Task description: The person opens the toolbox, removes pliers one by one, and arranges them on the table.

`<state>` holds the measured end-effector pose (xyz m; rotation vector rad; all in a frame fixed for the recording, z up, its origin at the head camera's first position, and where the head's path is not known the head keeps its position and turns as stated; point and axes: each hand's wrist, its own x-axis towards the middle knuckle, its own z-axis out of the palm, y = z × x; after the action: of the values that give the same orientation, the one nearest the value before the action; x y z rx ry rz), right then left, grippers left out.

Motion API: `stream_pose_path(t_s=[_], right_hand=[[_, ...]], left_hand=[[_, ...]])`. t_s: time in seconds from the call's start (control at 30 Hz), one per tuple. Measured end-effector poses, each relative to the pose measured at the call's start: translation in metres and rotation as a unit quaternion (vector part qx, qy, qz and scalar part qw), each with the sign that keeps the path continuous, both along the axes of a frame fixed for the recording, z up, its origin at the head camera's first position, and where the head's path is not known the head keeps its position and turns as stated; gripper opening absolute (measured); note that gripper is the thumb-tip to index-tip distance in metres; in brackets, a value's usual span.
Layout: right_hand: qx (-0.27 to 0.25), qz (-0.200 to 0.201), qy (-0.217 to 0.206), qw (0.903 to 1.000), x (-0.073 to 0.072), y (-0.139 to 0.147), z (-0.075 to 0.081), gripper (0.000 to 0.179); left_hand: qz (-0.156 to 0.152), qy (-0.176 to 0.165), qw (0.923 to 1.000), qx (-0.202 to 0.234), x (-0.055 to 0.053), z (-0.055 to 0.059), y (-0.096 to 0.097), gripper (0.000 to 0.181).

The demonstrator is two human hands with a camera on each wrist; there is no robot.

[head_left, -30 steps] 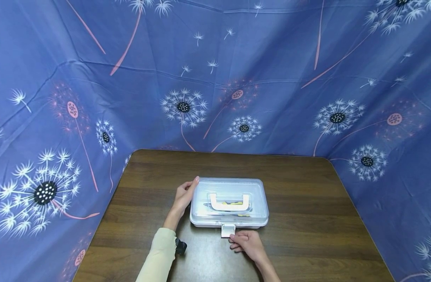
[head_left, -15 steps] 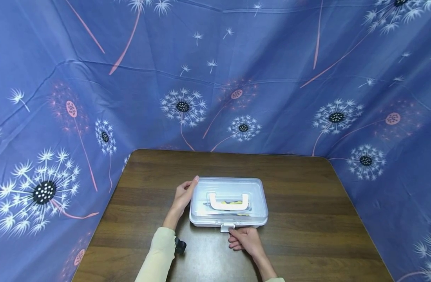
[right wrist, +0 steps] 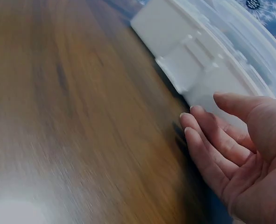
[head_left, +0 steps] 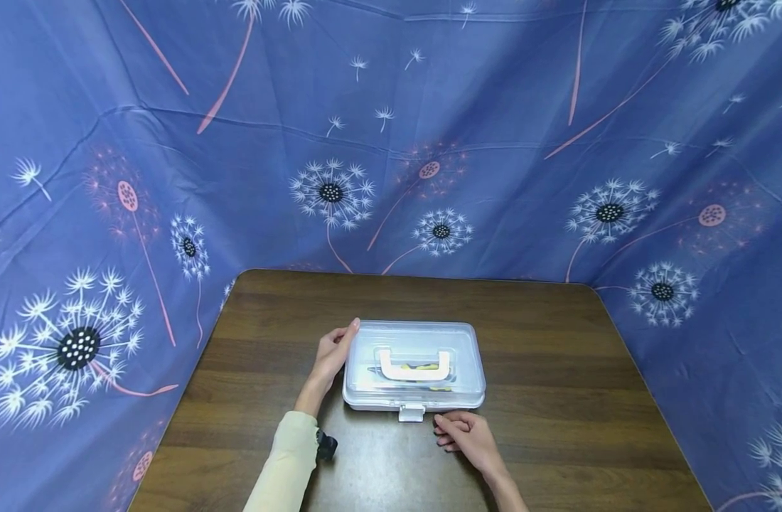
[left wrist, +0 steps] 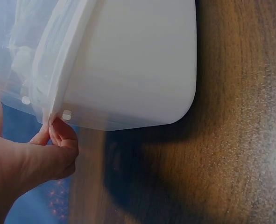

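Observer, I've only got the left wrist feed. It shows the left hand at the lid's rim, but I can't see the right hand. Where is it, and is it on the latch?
Observer: No. The right hand is at the front of the box, to the right of the latch and apart from it.
Operator: Copy. My feed doesn't show what's in the box. Can you make anything out?
Observer: In the head view, something yellow shows through the clear lid. I can't tell what it is.
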<state>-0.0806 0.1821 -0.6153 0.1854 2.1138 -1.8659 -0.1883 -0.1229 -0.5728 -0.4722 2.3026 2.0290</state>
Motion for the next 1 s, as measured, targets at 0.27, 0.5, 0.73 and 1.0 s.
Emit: stream_pose_path(t_s=[0.27,0.5,0.73,1.0], right_hand=[[0.055,-0.064,0.036,0.9958,-0.002,0.028,0.008,0.025],[0.093,-0.08,0.137,0.983,-0.005,0.043,0.011,0.045],[0.076,-0.051,0.204,0.9748,-0.01,0.048,0.011,0.075],[0.067,-0.063,0.279,0.9559,-0.012,0.045,0.012,0.069]], left_hand=[[0.0,0.002,1.0,0.0,0.0,0.003,0.001,0.069],[0.002,0.001,1.0,0.0,0.001,0.003,0.001,0.069],[0.01,-0.005,0.9999,0.005,0.001,0.001,0.001,0.069],[-0.018,-0.003,0.9989,0.043,0.003,0.001,-0.003,0.078]])
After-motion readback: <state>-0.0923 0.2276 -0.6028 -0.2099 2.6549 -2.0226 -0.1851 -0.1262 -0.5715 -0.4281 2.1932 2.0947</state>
